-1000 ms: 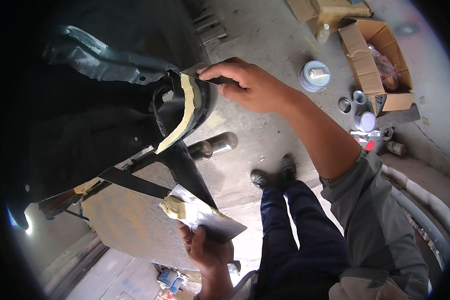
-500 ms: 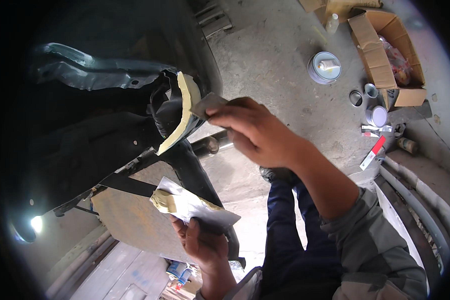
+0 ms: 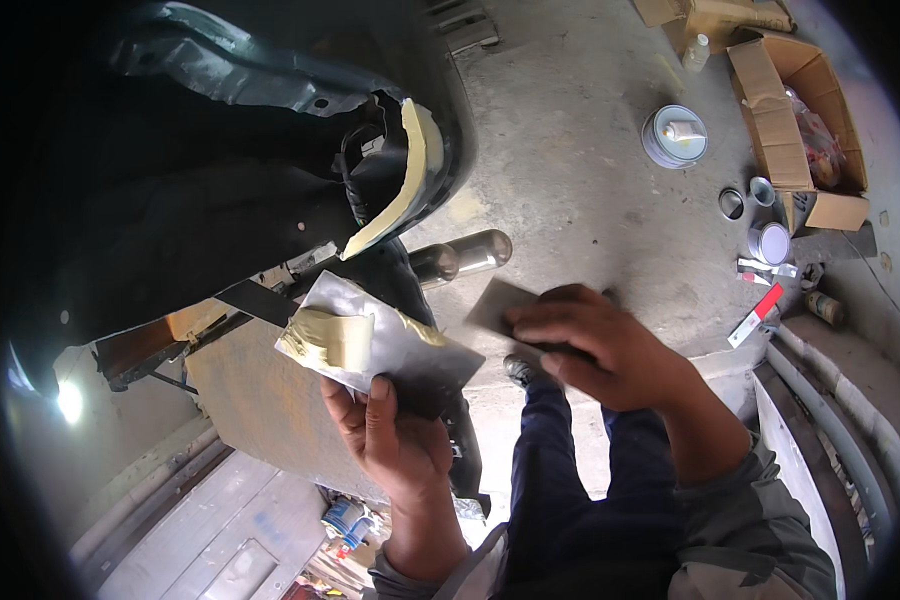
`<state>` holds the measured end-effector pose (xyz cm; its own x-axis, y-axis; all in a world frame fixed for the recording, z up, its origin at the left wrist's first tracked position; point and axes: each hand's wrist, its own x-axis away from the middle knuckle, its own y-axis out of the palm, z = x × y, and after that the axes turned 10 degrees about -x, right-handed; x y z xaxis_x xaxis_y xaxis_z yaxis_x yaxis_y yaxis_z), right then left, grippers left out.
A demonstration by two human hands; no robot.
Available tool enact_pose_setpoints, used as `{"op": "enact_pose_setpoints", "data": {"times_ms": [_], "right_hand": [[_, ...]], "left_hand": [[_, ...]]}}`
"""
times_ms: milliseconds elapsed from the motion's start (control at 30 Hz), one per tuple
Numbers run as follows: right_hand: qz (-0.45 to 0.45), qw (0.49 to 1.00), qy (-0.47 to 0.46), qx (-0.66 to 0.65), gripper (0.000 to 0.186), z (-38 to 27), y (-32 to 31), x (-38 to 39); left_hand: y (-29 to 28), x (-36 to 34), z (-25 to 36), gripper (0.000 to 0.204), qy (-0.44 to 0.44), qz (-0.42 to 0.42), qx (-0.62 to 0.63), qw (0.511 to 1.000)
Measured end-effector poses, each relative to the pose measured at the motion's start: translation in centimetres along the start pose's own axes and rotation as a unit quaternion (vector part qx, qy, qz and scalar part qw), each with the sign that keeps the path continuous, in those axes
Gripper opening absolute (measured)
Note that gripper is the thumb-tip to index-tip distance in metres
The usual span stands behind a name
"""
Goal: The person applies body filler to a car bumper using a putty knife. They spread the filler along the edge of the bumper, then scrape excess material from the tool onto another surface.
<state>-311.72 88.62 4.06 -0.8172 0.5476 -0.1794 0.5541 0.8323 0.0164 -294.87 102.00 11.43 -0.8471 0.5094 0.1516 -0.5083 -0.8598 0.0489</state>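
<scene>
My left hand grips a flat metal mixing plate by its near edge, thumb on top. A thick lump of pale yellow body filler lies on the plate's left half, with a thin smear along its far edge. In my right hand is a flat grey spreader, held clear of the plate, a little to its right; the hand is slightly blurred. Beyond the plate, a curved band of the same filler coats the edge of a dark car body panel.
Twin exhaust tips stick out below the panel. On the floor stand a round tin with a tube on its lid, an open cardboard box, a smaller can and a red-and-white strip. A lamp glows at left.
My right hand has drawn the spreader away from the filler-coated edge, back toward me and rightward. My left hand has raised the plate slightly, and the view has shifted.
</scene>
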Motion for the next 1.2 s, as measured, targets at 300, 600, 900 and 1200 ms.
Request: {"op": "enact_pose_setpoints", "data": {"times_ms": [300, 600, 900, 1200], "right_hand": [[0.062, 0.977, -0.077, 0.188, 0.029, -3.7, 4.5, -1.4], [0.173, 0.960, -0.017, 0.220, 0.041, 0.4, 5.5, 0.2], [0.312, 0.851, -0.193, 0.377, 0.018, 8.2, 10.1, -5.9], [0.358, 0.786, -0.276, 0.421, 0.008, 11.7, 13.9, -9.8]], "left_hand": [[-1.5, 0.9, 0.1, 0.052, 0.076, 0.011, -0.150, 0.986], [-5.3, 0.7, 0.1, 0.057, 0.177, -0.004, -0.146, 0.973], [-12.6, 2.6, -3.0, 0.059, -0.007, -0.022, -0.087, 0.996], [-16.4, 2.5, -4.3, 0.067, -0.024, -0.045, -0.063, 0.997]]}}
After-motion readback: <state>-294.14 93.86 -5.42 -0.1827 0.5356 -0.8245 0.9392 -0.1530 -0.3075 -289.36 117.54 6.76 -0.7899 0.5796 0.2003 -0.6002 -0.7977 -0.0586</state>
